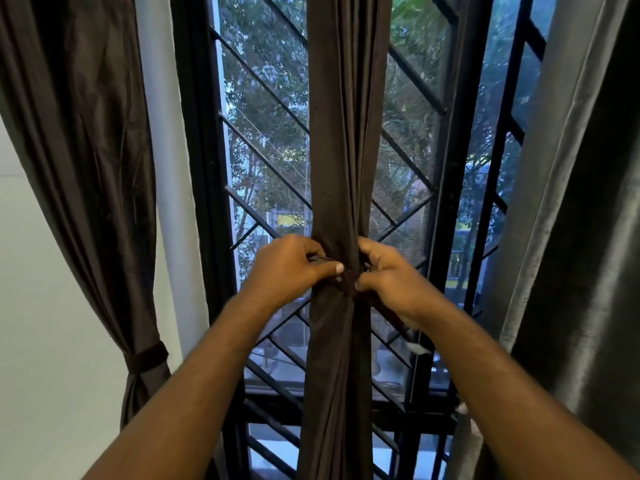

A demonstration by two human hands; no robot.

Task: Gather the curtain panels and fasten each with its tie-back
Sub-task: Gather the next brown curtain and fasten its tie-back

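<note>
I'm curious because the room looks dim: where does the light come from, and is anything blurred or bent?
Head view: daylight through the black-framed window backlights the gathered dark brown curtain panel, dulling its folds; the glossy grey curtain on the right catches pale sheen; the wide lens tilts the uprights; left hand and right hand on the thin dark tie-back look sharp.

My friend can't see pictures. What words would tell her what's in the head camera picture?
The left hand and the right hand pinch a thin dark brown fabric tie-back around a gathered dark brown curtain panel hanging before a black metal window grille. To the left, another dark brown curtain is already cinched by its own band.
</note>
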